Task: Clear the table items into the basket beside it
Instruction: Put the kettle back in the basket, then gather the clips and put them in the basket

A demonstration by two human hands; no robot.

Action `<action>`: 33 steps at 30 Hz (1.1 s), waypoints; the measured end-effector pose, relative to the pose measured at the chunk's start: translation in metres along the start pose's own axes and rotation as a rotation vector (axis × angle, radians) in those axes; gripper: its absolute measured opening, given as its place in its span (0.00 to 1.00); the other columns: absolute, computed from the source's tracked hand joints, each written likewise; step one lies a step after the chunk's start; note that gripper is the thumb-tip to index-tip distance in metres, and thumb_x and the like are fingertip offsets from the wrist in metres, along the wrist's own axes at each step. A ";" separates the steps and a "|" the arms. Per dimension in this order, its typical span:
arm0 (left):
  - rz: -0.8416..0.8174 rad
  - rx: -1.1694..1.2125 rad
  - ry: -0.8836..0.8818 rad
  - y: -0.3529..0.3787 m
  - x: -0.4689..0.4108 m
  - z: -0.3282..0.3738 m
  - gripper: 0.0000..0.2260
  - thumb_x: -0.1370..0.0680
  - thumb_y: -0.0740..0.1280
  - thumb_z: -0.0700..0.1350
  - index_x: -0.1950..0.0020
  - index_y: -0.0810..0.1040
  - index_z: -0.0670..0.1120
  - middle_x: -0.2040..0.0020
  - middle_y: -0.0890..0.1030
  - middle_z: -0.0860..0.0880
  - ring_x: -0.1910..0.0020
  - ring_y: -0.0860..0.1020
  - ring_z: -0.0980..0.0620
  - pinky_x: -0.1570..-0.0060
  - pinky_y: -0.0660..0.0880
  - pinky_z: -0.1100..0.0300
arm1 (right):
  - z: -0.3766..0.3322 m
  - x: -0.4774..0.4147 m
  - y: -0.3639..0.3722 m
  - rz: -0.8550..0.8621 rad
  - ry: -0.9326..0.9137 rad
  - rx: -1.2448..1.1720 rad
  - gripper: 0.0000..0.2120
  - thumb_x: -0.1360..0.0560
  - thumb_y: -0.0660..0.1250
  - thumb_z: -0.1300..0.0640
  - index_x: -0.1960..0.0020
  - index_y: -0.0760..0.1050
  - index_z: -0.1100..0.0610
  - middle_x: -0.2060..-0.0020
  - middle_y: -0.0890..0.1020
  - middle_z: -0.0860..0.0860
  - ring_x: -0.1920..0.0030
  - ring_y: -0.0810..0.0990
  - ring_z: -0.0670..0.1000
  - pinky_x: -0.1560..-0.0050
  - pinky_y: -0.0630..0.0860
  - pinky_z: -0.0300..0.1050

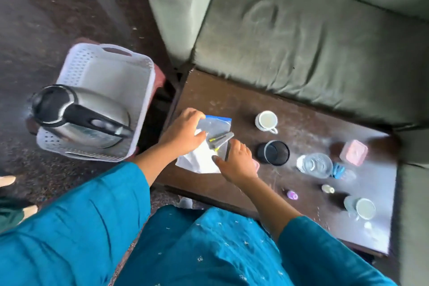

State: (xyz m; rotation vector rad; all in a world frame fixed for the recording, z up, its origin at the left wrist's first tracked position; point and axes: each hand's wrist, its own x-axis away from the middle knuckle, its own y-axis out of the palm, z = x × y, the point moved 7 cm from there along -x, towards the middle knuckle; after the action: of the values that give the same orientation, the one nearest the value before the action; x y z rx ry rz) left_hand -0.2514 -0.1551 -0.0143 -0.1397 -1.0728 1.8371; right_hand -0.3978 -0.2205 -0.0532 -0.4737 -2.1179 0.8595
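A teal sleeve (76, 223) fills the foreground. The white basket (102, 72), left of the dark counter (308, 132), holds a steel kettle (79, 116). On the counter's near-left corner lies a clear zip bag (209, 146): left hand (183, 130) grips its edge, right hand (234, 160) presses it, fingers loosely spread.

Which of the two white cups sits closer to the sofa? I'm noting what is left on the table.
The handled white cup by the far table edge, beyond the black mesh holder. The other white cup stands at the near right corner.
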 end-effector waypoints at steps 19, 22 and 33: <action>-0.380 -0.109 0.101 0.215 0.002 0.138 0.16 0.27 0.68 0.46 0.41 0.72 0.46 0.42 0.76 0.45 0.45 0.76 0.45 0.44 0.72 0.52 | 0.256 0.069 -0.048 0.206 0.504 -0.201 0.21 0.29 0.65 0.51 0.40 0.66 0.60 0.40 0.72 0.60 0.40 0.69 0.61 0.42 0.69 0.54; -0.438 -0.089 0.127 0.249 -0.004 0.170 0.17 0.26 0.67 0.45 0.38 0.70 0.47 0.38 0.74 0.47 0.45 0.76 0.46 0.46 0.75 0.48 | 0.298 0.071 -0.082 0.352 0.565 -0.205 0.14 0.29 0.63 0.55 0.47 0.71 0.60 0.47 0.75 0.61 0.47 0.73 0.62 0.49 0.71 0.54; -0.477 -0.107 0.182 0.341 -0.045 0.240 0.19 0.26 0.67 0.45 0.37 0.69 0.46 0.36 0.72 0.45 0.44 0.76 0.44 0.45 0.73 0.51 | 0.412 0.012 -0.105 -0.012 0.534 -0.028 0.24 0.28 0.63 0.57 0.33 0.64 0.57 0.38 0.69 0.64 0.39 0.69 0.66 0.40 0.68 0.54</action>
State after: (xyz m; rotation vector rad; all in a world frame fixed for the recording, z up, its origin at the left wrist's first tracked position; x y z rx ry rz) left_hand -0.5828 -0.3856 -0.1297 -0.1013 -0.9774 1.3153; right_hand -0.7324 -0.4596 -0.1620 -0.6259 -1.6397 0.6113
